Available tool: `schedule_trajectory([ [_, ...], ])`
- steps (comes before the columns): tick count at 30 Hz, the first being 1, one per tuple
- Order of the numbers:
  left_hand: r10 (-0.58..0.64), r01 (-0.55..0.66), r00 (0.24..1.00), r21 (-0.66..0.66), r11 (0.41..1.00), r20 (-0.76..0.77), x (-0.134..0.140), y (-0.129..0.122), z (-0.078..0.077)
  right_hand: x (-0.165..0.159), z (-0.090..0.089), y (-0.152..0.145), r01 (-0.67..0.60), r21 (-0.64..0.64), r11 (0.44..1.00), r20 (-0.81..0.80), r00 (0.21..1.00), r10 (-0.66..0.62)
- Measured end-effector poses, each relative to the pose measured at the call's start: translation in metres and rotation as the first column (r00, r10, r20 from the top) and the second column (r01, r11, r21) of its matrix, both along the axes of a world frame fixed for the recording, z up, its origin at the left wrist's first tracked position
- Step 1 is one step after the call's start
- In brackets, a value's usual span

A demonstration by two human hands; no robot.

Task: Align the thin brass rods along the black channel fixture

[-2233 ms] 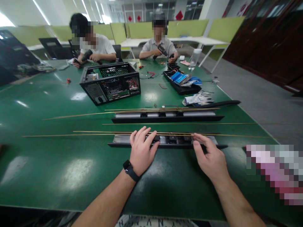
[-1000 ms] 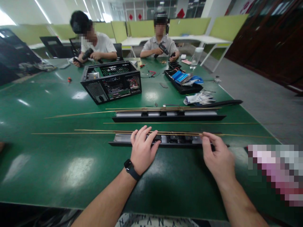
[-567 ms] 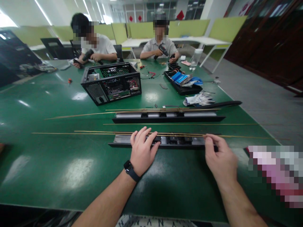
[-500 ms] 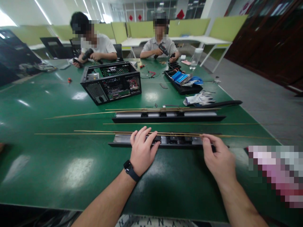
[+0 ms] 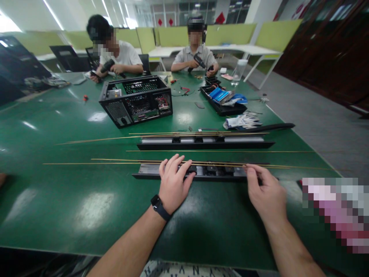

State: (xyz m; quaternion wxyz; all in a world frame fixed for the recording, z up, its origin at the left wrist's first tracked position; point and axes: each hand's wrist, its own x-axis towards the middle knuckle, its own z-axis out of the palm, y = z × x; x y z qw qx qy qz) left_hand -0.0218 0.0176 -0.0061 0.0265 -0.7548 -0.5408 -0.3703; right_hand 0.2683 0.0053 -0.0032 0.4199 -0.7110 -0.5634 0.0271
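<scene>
A long black rail (image 5: 148,170) with a pale inner channel and dark blocks in it lies across the table in front of me. Thin golden rods (image 5: 72,163) run along its top and stick out well past both ends. My left hand (image 5: 175,186), wearing a dark watch (image 5: 157,204), rests over the rail's left half with fingers spread, pressing on the rods and a dark block. At the rail's right end, my right hand (image 5: 266,192) pinches a golden rod between thumb and forefinger; the exact fingertip contact is partly hidden.
Behind lies a second black rail (image 5: 207,146) with golden rods on it. Farther back are an open black computer case (image 5: 135,104), a black tray (image 5: 230,109) of blue parts and white gloves (image 5: 243,120). Two people (image 5: 194,54) holding power drills sit across the green table (image 5: 72,207).
</scene>
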Motion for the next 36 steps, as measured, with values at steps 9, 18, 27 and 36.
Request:
schedule_trajectory([
  [9, 0.002, -0.002, 1.0, -0.006, 1.0, -0.002, 0.0, 0.0, 0.0, 0.005, 0.001, 0.001, 0.164, -0.029, 0.986, 0.005, 0.986, -0.164],
  [18, 0.003, -0.003, 1.0, -0.004, 1.0, -0.005, 0.0, 0.0, 0.0, 0.0, 0.001, 0.0, 0.032, -0.037, 0.999, 0.001, 0.999, -0.032],
  [27, 0.0, 0.0, 1.0, 0.0, 1.0, -0.003, 0.0, 0.001, 0.0, 0.01, -0.006, 0.002, 0.139, -0.018, 0.99, -0.032, 0.99, -0.139],
  [36, -0.001, 0.001, 1.0, -0.003, 1.0, 0.003, 0.0, 0.0, -0.001, 0.011, -0.001, 0.002, 0.2, -0.072, 0.977, -0.012, 0.98, -0.201],
])
